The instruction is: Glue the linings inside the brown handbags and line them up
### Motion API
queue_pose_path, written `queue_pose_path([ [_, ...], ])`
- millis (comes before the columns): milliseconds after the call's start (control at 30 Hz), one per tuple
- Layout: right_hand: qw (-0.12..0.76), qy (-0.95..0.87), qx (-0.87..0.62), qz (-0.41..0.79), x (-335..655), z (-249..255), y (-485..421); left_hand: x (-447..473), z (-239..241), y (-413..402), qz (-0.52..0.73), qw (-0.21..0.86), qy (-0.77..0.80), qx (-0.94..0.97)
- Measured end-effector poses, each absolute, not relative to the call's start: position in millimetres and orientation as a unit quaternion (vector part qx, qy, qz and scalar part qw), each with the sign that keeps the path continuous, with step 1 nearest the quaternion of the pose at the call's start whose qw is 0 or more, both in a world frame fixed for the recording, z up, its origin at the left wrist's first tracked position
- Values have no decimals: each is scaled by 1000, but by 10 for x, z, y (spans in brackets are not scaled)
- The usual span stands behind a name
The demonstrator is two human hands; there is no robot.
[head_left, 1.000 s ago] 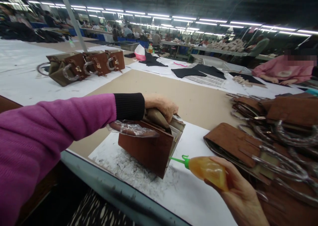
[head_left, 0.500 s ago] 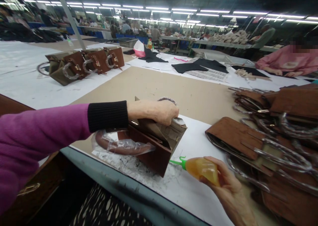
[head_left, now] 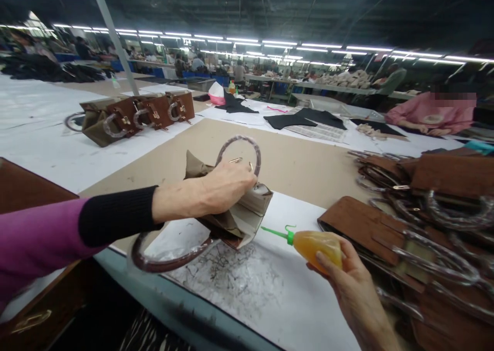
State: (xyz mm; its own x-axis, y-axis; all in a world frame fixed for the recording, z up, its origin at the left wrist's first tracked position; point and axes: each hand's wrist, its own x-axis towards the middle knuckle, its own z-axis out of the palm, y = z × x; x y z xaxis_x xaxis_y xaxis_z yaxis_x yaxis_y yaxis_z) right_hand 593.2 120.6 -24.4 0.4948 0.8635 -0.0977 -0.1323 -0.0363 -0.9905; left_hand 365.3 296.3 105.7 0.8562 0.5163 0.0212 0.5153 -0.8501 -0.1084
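Holding bottle (head_left: 314, 245) within right fingers (head_left: 327, 265); bag (head_left: 252, 212) beneath left fingers (head_left: 247, 178).

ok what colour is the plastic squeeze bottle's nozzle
The thin pointed nozzle is bright green, clearest in the head view.

- By the near edge of the desk (head_left: 185, 310): a handbag (head_left: 249, 212) over a sheet (head_left: 301, 294), left hand (head_left: 226, 186) across its top.
- Right of that handbag, well apart from the far edge: a bottle (head_left: 314, 247) in the right hand (head_left: 349, 268).
- Right of the bottle: a pile of handbags (head_left: 455, 173).
- Farther back, left: a row of handbags (head_left: 131, 114), before a pole (head_left: 116, 37).
- Behind the pile, toward the far right corner: cut pieces (head_left: 320, 118), then a person (head_left: 434, 114).
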Motion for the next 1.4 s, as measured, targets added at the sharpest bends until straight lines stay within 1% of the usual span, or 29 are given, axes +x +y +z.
queue_pose_path([
  [167, 603, -345, -610, 380, 5923, -295, 1365, 3546, 611, 2863, -1, 48, -286, -957],
  [267, 604, -355, -616, 360, 5886, -362, 1444, 3498, 510, 2830, -15, 35, -297, -954],
  [400, 611, -365, -616, 337, 5872, -481, 1575, 3475, 533, 2827, 2, 17, -293, -956],
  [633, 608, -381, -610, 337, 5943, -629, 1707, 3481, 599, 2803, 34, -10, -313, -949],
  [800, 596, -382, -606, 364, 5945, -621, 1658, 3486, 638, 2785, 46, -7, -314, -948],
  [900, 586, -381, -601, 387, 5945, -605, 1594, 3479, 657, 2777, 48, -22, -314, -948],
  [1133, 579, -362, -602, 413, 5984, -645, 1520, 3487, 761, 2734, 96, -58, -328, -938],
  [1400, 576, -338, -597, 444, 5958, -725, 1482, 3422, 722, 2672, 65, -78, -319, -942],
])
